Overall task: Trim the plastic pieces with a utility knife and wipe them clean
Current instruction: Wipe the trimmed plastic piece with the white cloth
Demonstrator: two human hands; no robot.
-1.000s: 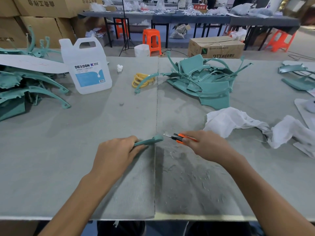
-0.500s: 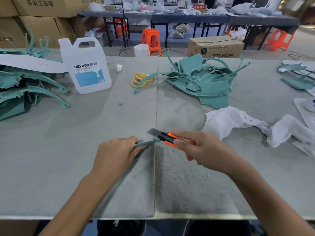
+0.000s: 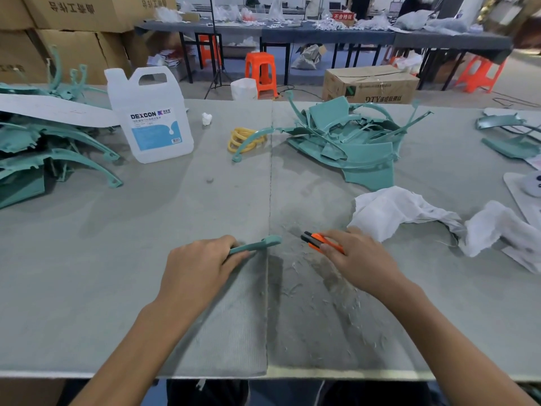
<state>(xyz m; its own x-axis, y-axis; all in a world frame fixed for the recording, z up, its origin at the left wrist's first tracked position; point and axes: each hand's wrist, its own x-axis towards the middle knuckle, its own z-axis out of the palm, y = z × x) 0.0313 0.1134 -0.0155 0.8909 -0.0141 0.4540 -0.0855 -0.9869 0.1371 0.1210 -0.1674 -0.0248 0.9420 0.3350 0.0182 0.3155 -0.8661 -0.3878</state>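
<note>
Gripping teal plastic piece with left hand, right hand clutching utility knife, DEXCON jug, DTY box

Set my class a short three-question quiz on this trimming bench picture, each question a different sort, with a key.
1. True or false: the right hand holds the orange utility knife while the left hand grips a teal plastic piece.
2. The white cloth lies: A) in the left hand; B) on the table, right of the knife; C) draped over the plastic piece.
3. Fill in: the white jug's label reads ___.
Key: 1 true; 2 B; 3 DEXCON.
</note>
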